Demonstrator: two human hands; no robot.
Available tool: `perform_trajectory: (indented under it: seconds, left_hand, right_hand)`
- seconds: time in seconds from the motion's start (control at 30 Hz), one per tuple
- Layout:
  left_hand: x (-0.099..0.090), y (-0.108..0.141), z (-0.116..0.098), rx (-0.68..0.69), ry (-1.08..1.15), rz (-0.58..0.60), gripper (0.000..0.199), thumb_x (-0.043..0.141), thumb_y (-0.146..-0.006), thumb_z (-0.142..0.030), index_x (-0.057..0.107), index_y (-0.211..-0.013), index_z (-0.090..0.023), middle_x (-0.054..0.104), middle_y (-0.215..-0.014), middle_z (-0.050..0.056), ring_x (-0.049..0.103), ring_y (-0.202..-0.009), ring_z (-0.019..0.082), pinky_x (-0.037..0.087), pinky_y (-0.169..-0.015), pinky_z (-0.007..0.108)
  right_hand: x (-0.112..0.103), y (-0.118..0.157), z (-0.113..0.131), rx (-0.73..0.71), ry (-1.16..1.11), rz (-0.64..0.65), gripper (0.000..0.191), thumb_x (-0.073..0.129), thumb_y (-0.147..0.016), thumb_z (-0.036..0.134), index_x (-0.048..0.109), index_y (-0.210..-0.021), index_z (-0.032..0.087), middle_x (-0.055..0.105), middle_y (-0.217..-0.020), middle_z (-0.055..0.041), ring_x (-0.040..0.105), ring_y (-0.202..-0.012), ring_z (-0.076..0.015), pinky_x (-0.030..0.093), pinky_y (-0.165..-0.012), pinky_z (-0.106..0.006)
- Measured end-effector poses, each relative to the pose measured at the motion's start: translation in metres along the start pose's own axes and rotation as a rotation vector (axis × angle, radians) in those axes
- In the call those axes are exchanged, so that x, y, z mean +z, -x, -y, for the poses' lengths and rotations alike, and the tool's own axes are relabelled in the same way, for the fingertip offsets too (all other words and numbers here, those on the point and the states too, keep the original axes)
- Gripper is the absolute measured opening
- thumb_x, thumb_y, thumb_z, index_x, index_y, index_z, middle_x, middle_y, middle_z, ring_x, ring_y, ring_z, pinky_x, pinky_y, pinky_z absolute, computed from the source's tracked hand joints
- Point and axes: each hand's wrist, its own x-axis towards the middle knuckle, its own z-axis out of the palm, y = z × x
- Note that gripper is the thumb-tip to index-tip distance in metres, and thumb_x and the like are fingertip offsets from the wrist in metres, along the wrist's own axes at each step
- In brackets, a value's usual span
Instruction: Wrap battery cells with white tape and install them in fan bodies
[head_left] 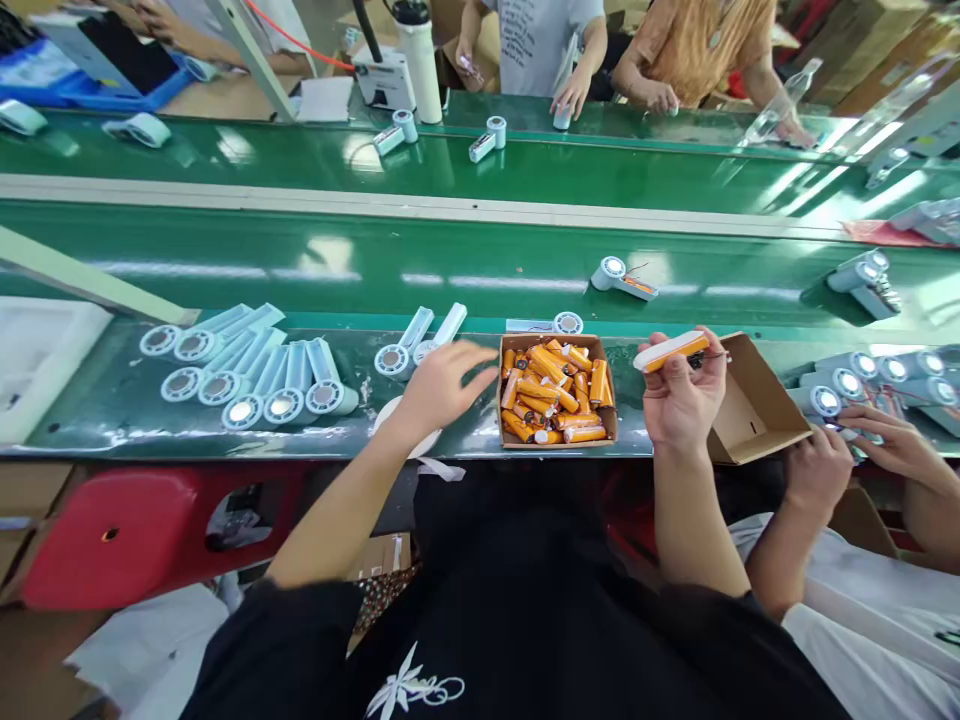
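Head view showed the right hand (681, 405) pinching a white-and-orange cylindrical cell (673, 351) between thumb and fingers, at about two o'clock from a brown cardboard box (559, 446) of loose orange cells (553, 388). Because much of its length jutted past the grip, the held cell could have tipped and dropped if the thumb slackened. The left hand (442, 388), fingers spread, held nothing visible at nine o'clock, close to the rim; a low sweep could have caught it or jostled the light-blue plastic housings (415, 330) at ten. The right palm faced upward, wrist raised.
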Motion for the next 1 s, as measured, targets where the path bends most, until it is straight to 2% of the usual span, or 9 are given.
perform_trajectory:
  seconds: [0.07,0.13,0.27,0.4,0.5,0.63,0.77,0.9,1.0]
  left_hand:
    - [0.013,-0.081,-0.022,-0.007,-0.160,0.144,0.041,0.047,-0.108,-0.047,0.077,-0.126,-0.027,0.071,-0.135,0.008,0.062,-0.125,0.028,0.047,-0.109,0.042]
    - [0.036,-0.145,-0.044,-0.051,-0.227,0.252,0.055,0.049,-0.103,-0.062,0.083,-0.110,-0.020,0.076,-0.120,0.016,0.067,-0.116,0.034,0.051,-0.100,0.044]
    - [0.081,-0.207,-0.079,-0.195,-0.311,0.438,0.070,0.056,-0.090,-0.078,0.084,-0.102,-0.015,0.077,-0.108,0.023,0.070,-0.112,0.040,0.052,-0.095,0.045]
    - [0.094,-0.230,-0.096,-0.116,-0.329,0.558,0.050,0.072,-0.081,-0.059,0.083,-0.112,-0.021,0.076,-0.116,0.020,0.068,-0.117,0.040,0.051,-0.099,0.045]
    - [0.091,-0.241,-0.100,-0.015,-0.349,0.633,0.052,0.079,-0.076,-0.045,0.079,-0.123,-0.022,0.070,-0.130,0.021,0.063,-0.122,0.043,0.053,-0.098,0.049]
    - [0.090,-0.239,-0.093,0.078,-0.282,0.565,0.044,0.069,-0.090,-0.040,0.073,-0.130,-0.021,0.058,-0.143,0.021,0.065,-0.119,0.040,0.055,-0.096,0.048]
    - [0.085,-0.241,-0.066,0.260,-0.335,0.453,0.057,0.076,-0.086,-0.024,0.062,-0.140,-0.017,0.052,-0.149,0.020,0.070,-0.109,0.030,0.056,-0.094,0.038]
    - [0.075,-0.259,-0.022,0.540,-0.558,0.536,0.027,0.071,-0.091,-0.019,0.072,-0.117,-0.017,0.069,-0.127,0.013,0.066,-0.118,0.027,0.054,-0.091,0.032]
    - [0.074,-0.268,0.002,0.666,-0.612,0.561,0.027,0.061,-0.092,-0.008,0.073,-0.113,-0.019,0.072,-0.124,0.010,0.068,-0.113,0.023,0.053,-0.082,0.029]
  right_hand:
    - [-0.005,0.005,-0.006,-0.017,0.021,-0.020,0.059,0.089,-0.079,0.043,0.060,-0.129,0.033,0.080,-0.107,-0.0024,0.080,-0.101,-0.0225,0.068,-0.085,-0.039]
    - [-0.013,0.003,-0.006,-0.016,0.042,-0.034,0.058,0.089,-0.080,0.041,0.060,-0.129,0.033,0.081,-0.107,-0.0032,0.080,-0.102,-0.0237,0.068,-0.089,-0.042]
    - [-0.038,0.000,-0.008,0.039,0.049,-0.079,0.056,0.091,-0.078,0.039,0.061,-0.126,0.031,0.082,-0.103,-0.0041,0.081,-0.096,-0.0249,0.068,-0.087,-0.044]
    - [-0.052,0.003,-0.019,0.113,0.025,-0.117,0.055,0.091,-0.078,0.035,0.062,-0.124,0.032,0.083,-0.104,-0.0037,0.082,-0.091,-0.0232,0.069,-0.082,-0.039]
    - [-0.050,0.003,-0.025,0.141,0.032,-0.118,0.057,0.092,-0.076,0.037,0.061,-0.124,0.032,0.083,-0.104,-0.0042,0.082,-0.090,-0.0246,0.068,-0.082,-0.041]
    - [-0.040,-0.007,-0.021,0.106,0.024,-0.053,0.058,0.092,-0.077,0.037,0.060,-0.125,0.031,0.083,-0.104,-0.0044,0.082,-0.091,-0.0255,0.069,-0.083,-0.043]
    - [-0.021,-0.034,-0.015,-0.012,0.050,0.059,0.053,0.088,-0.084,0.034,0.059,-0.128,0.032,0.082,-0.107,-0.0030,0.081,-0.098,-0.0247,0.068,-0.089,-0.043]
    - [0.010,-0.085,-0.021,-0.133,0.095,0.168,0.054,0.084,-0.088,0.037,0.056,-0.134,0.034,0.080,-0.112,-0.0028,0.077,-0.114,-0.0252,0.066,-0.098,-0.042]
    - [0.032,-0.127,-0.042,-0.121,0.164,0.287,0.060,0.081,-0.089,0.041,0.052,-0.141,0.033,0.079,-0.113,-0.0038,0.076,-0.114,-0.0248,0.065,-0.098,-0.043]
